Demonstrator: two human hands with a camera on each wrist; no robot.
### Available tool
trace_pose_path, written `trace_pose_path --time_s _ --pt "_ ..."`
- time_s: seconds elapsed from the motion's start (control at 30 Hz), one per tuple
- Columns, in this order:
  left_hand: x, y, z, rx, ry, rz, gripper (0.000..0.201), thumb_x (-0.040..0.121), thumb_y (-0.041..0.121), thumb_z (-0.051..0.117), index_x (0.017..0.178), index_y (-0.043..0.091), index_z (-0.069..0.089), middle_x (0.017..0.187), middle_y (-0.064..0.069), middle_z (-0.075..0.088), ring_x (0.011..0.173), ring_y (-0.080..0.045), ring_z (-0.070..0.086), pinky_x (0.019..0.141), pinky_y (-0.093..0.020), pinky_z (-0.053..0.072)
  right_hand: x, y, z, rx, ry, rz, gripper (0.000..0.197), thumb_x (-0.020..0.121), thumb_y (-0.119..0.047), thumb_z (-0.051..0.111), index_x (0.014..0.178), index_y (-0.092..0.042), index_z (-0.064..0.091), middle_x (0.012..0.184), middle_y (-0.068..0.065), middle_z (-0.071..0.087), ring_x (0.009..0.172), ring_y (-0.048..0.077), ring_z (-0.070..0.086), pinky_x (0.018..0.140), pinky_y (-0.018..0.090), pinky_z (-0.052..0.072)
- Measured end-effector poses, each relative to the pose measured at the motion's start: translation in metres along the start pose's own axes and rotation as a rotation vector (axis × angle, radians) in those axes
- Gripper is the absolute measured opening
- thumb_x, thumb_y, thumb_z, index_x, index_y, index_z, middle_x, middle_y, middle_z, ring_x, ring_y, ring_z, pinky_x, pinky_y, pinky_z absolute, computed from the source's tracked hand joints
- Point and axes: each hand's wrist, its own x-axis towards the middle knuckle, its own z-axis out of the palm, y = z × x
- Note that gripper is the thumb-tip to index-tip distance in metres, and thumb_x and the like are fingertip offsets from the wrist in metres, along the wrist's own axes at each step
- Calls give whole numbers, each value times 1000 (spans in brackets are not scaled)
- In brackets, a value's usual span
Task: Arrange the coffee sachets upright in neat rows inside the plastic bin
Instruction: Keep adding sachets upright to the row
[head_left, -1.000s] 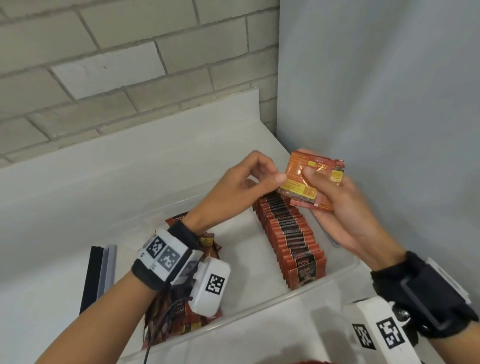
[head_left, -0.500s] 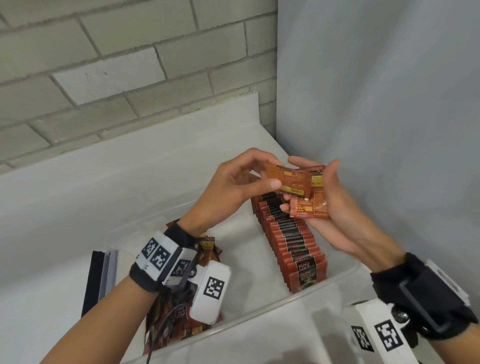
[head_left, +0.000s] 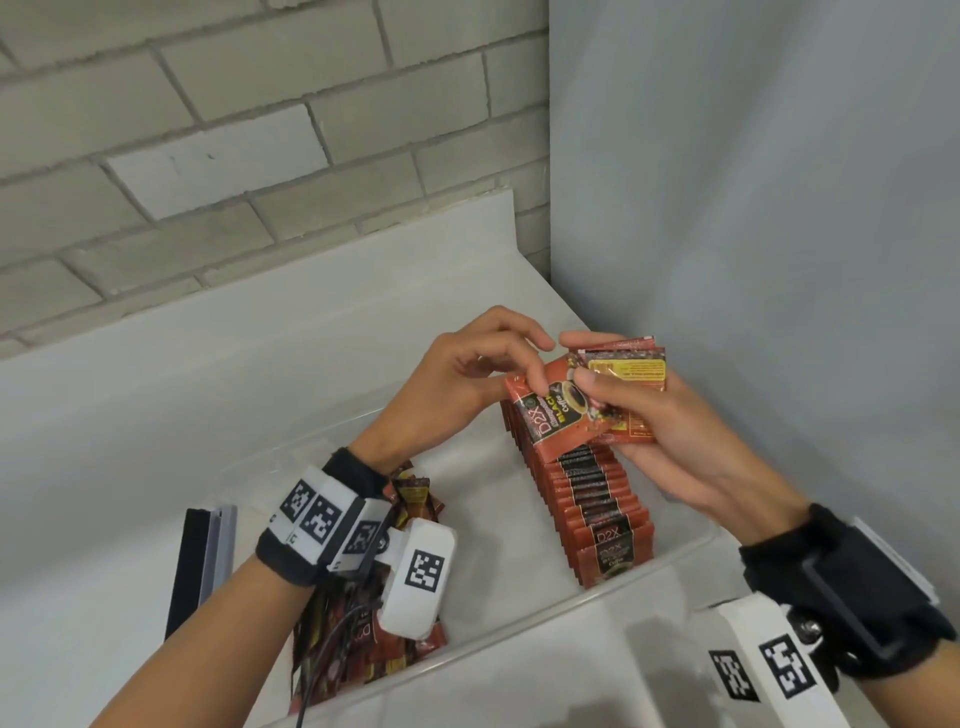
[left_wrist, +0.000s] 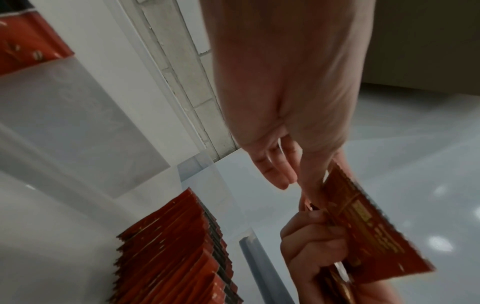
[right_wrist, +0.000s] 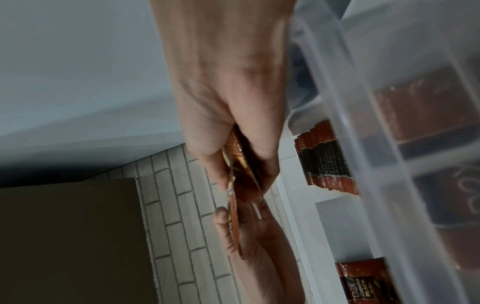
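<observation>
Right hand (head_left: 670, 431) gripped a small stack of coffee sachets (head_left: 628, 384) above the clear plastic bin (head_left: 649, 569). Left hand (head_left: 457, 384) pinched the front sachet (head_left: 558, 410). Upright sachet row (head_left: 592, 504) stood below; loose sachets (head_left: 363, 639) lay at bin's left.

Both hands raised, meeting at centre-right of the head view. Left hand (head_left: 462, 374): forearm in from lower left, wrist band on, thumb and forefinger pinching, other fingers loosely curled. Right hand (head_left: 670, 441): forearm in from lower right, wrist band on, palm up toward the camera, thumb (head_left: 597, 384) pressed down across the top, fingers curled underneath in a grip. Fingertips of the two hands nearly touch.
</observation>
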Motion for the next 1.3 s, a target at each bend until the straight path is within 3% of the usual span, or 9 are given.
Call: trace_pose_path --time_s 0.17,0.33,0.43,0.57,0.67,0.87,0.97,1.13,1.3 --pt "1 4 -3 48 84 -50 24 96 0 50 95 10 72 102 -2 64 99 -15 62 76 -28 53 1 0 0 41 35 -38 38 80 -5 63 117 -16 64 105 12 72 95 24 71 77 31 59" --pt "3 22 3 -8 104 -236 27 88 26 67 111 16 60 104 -8 64 91 -24 68 70 -35 58 1 1 -1 92 63 -79 41 85 7 56 120 -14 61 111 15 71 100 28 70 81 35 59" --pt "3 27 9 122 53 -254 33 79 17 73 109 13 61 111 -11 62 93 -29 68 73 -41 60 1 1 -1 92 53 -93 44 85 11 54 120 -14 60 112 16 70 102 29 69 80 35 59" --pt "6 30 9 179 62 -263 22 81 5 73 102 4 68 108 -9 67 88 -27 68 69 -34 60 4 0 -1 249 111 -114 35 88 -5 57 122 -11 57 103 15 69 95 25 70 75 32 58" --pt "4 36 6 283 -94 -259 22 79 9 75 101 10 73 98 -1 72 84 -23 65 78 -32 57 7 0 -4 377 204 -143 38 86 -22 61 123 -12 57 85 8 60 78 15 63 75 28 56" --pt "0 41 32 371 -553 -220 30 79 12 76 109 14 74 88 10 67 72 -5 56 70 -26 46 7 1 -3 375 220 -185 47 82 -27 62 125 -10 54 81 6 58 72 14 59 81 31 50" --pt "4 33 47 473 -733 -139 32 82 13 74 113 11 72 86 7 62 71 -13 55 69 -30 45 7 2 -4 365 217 -180 45 84 -28 61 124 -11 55 81 5 58 73 13 59 82 30 50" --pt "9 13 60 586 -904 -7 35 83 12 71 117 7 69 89 -2 52 78 -8 44 71 -8 34 6 2 -4 385 217 -166 49 80 -29 62 126 -11 56 82 6 58 77 14 59 84 30 50" --pt "4 -7 70 721 -969 191 11 82 8 70 92 3 72 87 -4 41 79 -8 34 62 -15 32 7 2 -4 410 225 -157 46 81 -26 61 124 -10 57 80 6 58 75 14 58 84 29 49"
